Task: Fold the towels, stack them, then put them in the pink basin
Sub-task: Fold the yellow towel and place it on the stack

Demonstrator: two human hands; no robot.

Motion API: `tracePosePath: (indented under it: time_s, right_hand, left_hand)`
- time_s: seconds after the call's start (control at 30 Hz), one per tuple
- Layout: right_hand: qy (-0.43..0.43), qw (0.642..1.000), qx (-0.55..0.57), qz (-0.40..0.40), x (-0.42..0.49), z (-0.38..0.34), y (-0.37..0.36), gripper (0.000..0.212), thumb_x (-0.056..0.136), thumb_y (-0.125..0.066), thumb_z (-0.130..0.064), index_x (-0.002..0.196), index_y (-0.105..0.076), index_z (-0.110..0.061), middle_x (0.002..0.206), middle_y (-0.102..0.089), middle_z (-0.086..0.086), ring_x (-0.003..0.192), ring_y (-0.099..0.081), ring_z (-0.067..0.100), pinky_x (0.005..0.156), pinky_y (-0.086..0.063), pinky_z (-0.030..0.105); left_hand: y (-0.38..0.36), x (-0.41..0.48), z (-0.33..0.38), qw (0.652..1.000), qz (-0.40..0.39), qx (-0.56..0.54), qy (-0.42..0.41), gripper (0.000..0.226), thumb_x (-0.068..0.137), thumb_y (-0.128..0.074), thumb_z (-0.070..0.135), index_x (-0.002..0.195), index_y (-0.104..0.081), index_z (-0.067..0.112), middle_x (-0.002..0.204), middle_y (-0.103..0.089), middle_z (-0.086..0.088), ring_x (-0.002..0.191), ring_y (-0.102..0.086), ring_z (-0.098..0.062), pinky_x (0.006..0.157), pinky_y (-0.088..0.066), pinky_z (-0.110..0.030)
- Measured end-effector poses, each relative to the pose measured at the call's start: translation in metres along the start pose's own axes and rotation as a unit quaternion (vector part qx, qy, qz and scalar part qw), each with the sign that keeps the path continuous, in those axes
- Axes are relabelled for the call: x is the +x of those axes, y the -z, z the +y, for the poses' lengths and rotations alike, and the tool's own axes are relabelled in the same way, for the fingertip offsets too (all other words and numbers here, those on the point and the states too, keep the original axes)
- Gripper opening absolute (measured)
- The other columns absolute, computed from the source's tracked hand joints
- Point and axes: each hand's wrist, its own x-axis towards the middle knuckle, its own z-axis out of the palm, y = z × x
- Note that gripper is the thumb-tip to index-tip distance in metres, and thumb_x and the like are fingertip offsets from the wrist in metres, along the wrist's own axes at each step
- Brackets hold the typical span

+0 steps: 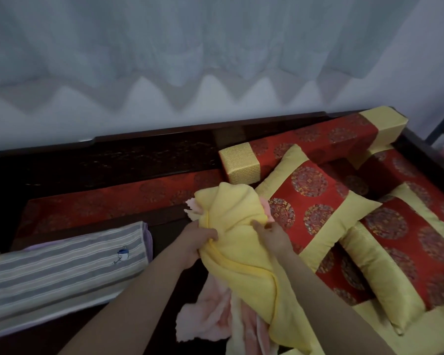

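A pink towel [205, 316] lies crumpled under the yellow towel [236, 226], which the left grip [198, 242] and right grip [272, 237] both clutch, near a folded striped towel [62, 267].

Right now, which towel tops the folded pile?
The grey striped towel at the left, with the edge of a lilac towel under it. The yellow towel is bunched in the left hand and right hand; the pink towel hangs crumpled below.
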Motion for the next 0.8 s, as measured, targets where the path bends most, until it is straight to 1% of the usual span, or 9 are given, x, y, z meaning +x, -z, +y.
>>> tracePosePath:
  time_s: [0.1, 0.17, 0.23, 0.33, 0.4, 0.5, 0.67, 0.73, 0.8]
  right_hand:
    - [-0.004, 1.000, -0.029, -0.012, 0.005, -0.013, 0.006, 0.043, 0.079, -0.060, -0.052, 0.101, -0.066, -0.015, 0.098, -0.067, 0.002, 0.096, -0.063, 0.025, 0.091, -0.051, 0.046]
    - [0.053, 0.996, -0.015, 0.069, -0.007, -0.032, 0.019, 0.030, 0.079, -0.060, -0.044, 0.097, -0.069, -0.022, 0.090, -0.067, -0.004, 0.090, -0.062, 0.022, 0.090, -0.048, 0.047]
    - [0.138, 0.977, 0.041, 0.159, -0.024, -0.059, 0.038, 0.020, 0.081, -0.060, -0.036, 0.082, -0.067, -0.017, 0.078, -0.062, -0.003, 0.077, -0.056, 0.020, 0.076, -0.045, 0.037]
    - [0.251, 0.930, 0.159, 0.216, -0.053, -0.102, 0.064, 0.025, 0.084, -0.059, -0.025, 0.064, -0.051, -0.013, 0.061, -0.047, -0.001, 0.059, -0.043, 0.014, 0.059, -0.035, 0.032]
    - [0.303, 0.901, 0.210, 0.228, -0.070, -0.131, 0.080, 0.026, 0.088, -0.057, -0.021, 0.067, -0.047, -0.010, 0.063, -0.043, -0.002, 0.057, -0.038, 0.007, 0.057, -0.033, 0.026]
    - [0.375, 0.847, 0.268, 0.266, -0.092, -0.170, 0.104, 0.029, 0.092, -0.055, -0.018, 0.068, -0.040, -0.018, 0.064, -0.036, -0.009, 0.055, -0.032, 0.000, 0.054, -0.029, 0.019]
    - [0.414, 0.781, 0.309, 0.352, -0.116, -0.200, 0.136, 0.019, 0.092, -0.053, -0.021, 0.079, -0.041, -0.014, 0.067, -0.033, -0.014, 0.059, -0.031, -0.001, 0.057, -0.030, 0.021]
    - [0.397, 0.788, 0.315, 0.350, -0.120, -0.195, 0.147, 0.013, 0.087, -0.056, -0.019, 0.079, -0.048, -0.013, 0.066, -0.038, -0.013, 0.058, -0.035, -0.002, 0.057, -0.032, 0.020]
    - [0.365, 0.832, 0.297, 0.293, -0.123, -0.179, 0.152, 0.008, 0.081, -0.059, -0.016, 0.078, -0.056, -0.010, 0.067, -0.048, -0.008, 0.060, -0.043, 0.000, 0.059, -0.036, 0.022]
  left_hand:
    - [0.001, -0.008, 0.009, 0.999, -0.018, -0.003, -0.032, 0.062, 0.074, -0.045, -0.015, 0.127, -0.054, 0.017, 0.113, -0.062, -0.010, 0.101, -0.059, -0.029, 0.075, -0.052, -0.038]
    - [0.005, -0.016, 0.021, 0.997, -0.024, 0.026, -0.062, 0.066, 0.076, -0.043, -0.014, 0.128, -0.052, 0.025, 0.119, -0.059, -0.010, 0.107, -0.057, -0.030, 0.083, -0.052, -0.044]
    - [0.010, -0.026, 0.037, 0.992, -0.006, 0.096, -0.087, 0.067, 0.079, -0.042, -0.009, 0.132, -0.048, 0.032, 0.122, -0.056, -0.008, 0.110, -0.055, -0.029, 0.093, -0.049, -0.049]
    - [0.021, -0.040, 0.063, 0.977, 0.047, 0.157, -0.137, 0.061, 0.083, -0.038, -0.007, 0.135, -0.049, 0.023, 0.119, -0.059, -0.010, 0.107, -0.057, -0.027, 0.093, -0.050, -0.044]
    - [0.028, -0.054, 0.085, 0.973, 0.057, 0.110, -0.195, 0.056, 0.083, -0.040, -0.010, 0.132, -0.053, 0.013, 0.118, -0.061, -0.015, 0.102, -0.060, -0.027, 0.088, -0.053, -0.042]
    - [0.032, -0.080, 0.122, 0.958, 0.038, -0.049, -0.281, 0.040, 0.084, -0.043, -0.014, 0.117, -0.060, 0.001, 0.102, -0.065, -0.015, 0.089, -0.063, -0.023, 0.075, -0.054, -0.035]
    - [0.061, -0.111, 0.157, 0.929, 0.096, -0.097, -0.344, 0.034, 0.084, -0.043, -0.002, 0.108, -0.062, 0.012, 0.091, -0.063, -0.003, 0.085, -0.059, -0.018, 0.070, -0.051, -0.034]
    - [0.080, -0.114, 0.153, 0.930, 0.127, -0.083, -0.336, 0.034, 0.081, -0.039, -0.003, 0.101, -0.063, 0.012, 0.086, -0.059, -0.004, 0.083, -0.055, -0.019, 0.064, -0.048, -0.031]
    - [0.095, -0.118, 0.138, 0.937, 0.136, -0.059, -0.316, 0.034, 0.075, -0.036, -0.007, 0.088, -0.062, 0.011, 0.081, -0.056, -0.006, 0.078, -0.052, -0.020, 0.059, -0.045, -0.028]
